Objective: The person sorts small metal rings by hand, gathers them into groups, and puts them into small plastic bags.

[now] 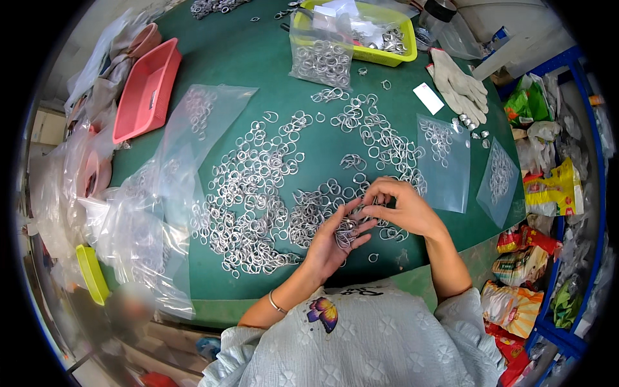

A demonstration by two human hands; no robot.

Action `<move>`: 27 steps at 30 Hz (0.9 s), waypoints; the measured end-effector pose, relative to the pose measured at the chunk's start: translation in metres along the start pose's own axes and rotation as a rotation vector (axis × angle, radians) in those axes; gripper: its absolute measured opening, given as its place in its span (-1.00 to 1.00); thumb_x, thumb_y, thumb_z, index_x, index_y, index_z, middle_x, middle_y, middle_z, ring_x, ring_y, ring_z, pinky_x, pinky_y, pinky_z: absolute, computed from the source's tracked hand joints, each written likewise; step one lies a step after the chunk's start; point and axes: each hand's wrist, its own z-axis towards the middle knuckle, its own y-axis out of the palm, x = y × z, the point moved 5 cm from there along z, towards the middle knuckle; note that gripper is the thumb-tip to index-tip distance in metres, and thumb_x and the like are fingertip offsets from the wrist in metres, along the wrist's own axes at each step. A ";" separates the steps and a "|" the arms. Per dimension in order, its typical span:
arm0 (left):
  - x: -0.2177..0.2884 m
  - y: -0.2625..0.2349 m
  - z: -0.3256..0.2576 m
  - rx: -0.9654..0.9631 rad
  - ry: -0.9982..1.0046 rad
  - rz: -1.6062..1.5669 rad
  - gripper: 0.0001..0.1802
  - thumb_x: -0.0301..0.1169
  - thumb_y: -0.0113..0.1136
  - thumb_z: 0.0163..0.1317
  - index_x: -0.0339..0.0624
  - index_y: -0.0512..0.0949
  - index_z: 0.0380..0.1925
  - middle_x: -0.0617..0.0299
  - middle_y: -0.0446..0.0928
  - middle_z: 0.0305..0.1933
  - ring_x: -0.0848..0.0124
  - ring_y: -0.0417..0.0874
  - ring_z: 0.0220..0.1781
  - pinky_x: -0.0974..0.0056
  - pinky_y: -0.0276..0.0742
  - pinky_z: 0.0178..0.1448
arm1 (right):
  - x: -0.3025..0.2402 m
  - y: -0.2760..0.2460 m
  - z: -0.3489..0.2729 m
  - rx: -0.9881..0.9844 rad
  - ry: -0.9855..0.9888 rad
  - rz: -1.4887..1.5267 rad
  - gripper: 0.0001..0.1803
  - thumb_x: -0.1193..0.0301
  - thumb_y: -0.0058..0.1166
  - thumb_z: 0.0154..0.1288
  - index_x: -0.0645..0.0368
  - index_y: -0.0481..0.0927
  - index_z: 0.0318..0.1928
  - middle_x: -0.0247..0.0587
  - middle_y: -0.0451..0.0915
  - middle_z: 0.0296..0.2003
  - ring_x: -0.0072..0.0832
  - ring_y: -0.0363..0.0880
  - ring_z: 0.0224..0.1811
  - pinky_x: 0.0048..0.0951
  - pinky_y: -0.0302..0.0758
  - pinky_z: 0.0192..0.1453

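Observation:
Several small silvery metal rings (346, 236) lie in my left hand (320, 253), which is cupped palm up with its fingers curled around them. My right hand (409, 210) hovers just above and to the right, thumb and fingers bent together in a pinch; what they hold, if anything, is too small to make out. Beside my left hand, a dense heap of rings (305, 220) rests on the green table (303, 151). To its left spreads a wide scatter of rings (248, 184), and another loose band of rings (385, 143) runs beyond my right hand.
Clear plastic bags (145, 213) cover the left side, near a pink tray (149, 90). At the back, a bag of rings (321, 61) leans on a yellow-green basket (407, 55). Gloves (459, 87), a white card (428, 99) and ring-loaded plastic sheets (451, 187) lie right.

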 end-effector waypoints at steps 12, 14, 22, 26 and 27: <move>-0.002 -0.016 0.009 -0.264 -0.066 0.070 -0.51 -0.02 -0.23 0.40 -0.19 0.51 -0.12 0.06 0.56 -0.10 0.32 0.61 -0.21 0.38 0.57 -0.31 | 0.004 -0.003 0.027 0.168 -0.050 -0.371 -0.72 0.41 0.28 -0.03 0.22 0.59 -0.27 -0.21 0.52 -0.31 -0.32 0.44 -0.21 -0.36 0.38 -0.16; -0.001 -0.010 0.008 -0.193 -0.021 -0.003 -0.53 -0.04 -0.22 0.40 -0.19 0.47 -0.04 0.07 0.55 -0.04 0.31 0.62 -0.12 0.35 0.60 -0.21 | -0.009 -0.002 0.014 -0.048 -0.004 -0.054 -0.68 0.47 0.31 -0.08 0.17 0.63 -0.22 -0.28 0.56 -0.28 -0.44 0.44 -0.22 -0.48 0.39 -0.20; -0.004 -0.017 0.017 -0.330 -0.037 -0.095 -0.58 -0.06 -0.05 0.36 -0.17 0.44 -0.04 0.17 0.51 -0.17 0.43 0.53 -0.25 0.43 0.48 -0.36 | -0.005 0.000 0.039 0.221 -0.254 -0.516 -0.64 0.41 0.26 0.01 0.22 0.57 -0.13 -0.17 0.48 -0.19 -0.20 0.39 -0.09 -0.28 0.35 0.01; 0.000 -0.011 0.011 -0.311 -0.004 -0.120 -0.52 -0.01 -0.11 0.37 -0.21 0.43 -0.02 0.12 0.52 -0.14 0.35 0.58 -0.19 0.37 0.53 -0.30 | 0.008 0.018 0.048 0.190 -0.336 -0.687 -0.62 0.42 0.26 0.01 0.24 0.56 -0.12 -0.16 0.46 -0.22 -0.24 0.39 -0.14 -0.25 0.33 -0.04; 0.003 -0.009 0.008 -0.276 0.000 -0.089 -0.52 -0.02 -0.13 0.38 -0.22 0.43 -0.02 0.11 0.52 -0.13 0.33 0.59 -0.16 0.35 0.55 -0.27 | 0.014 0.019 0.049 0.187 -0.337 -0.686 -0.63 0.42 0.26 0.01 0.23 0.56 -0.13 -0.18 0.47 -0.24 -0.24 0.40 -0.16 -0.26 0.34 -0.06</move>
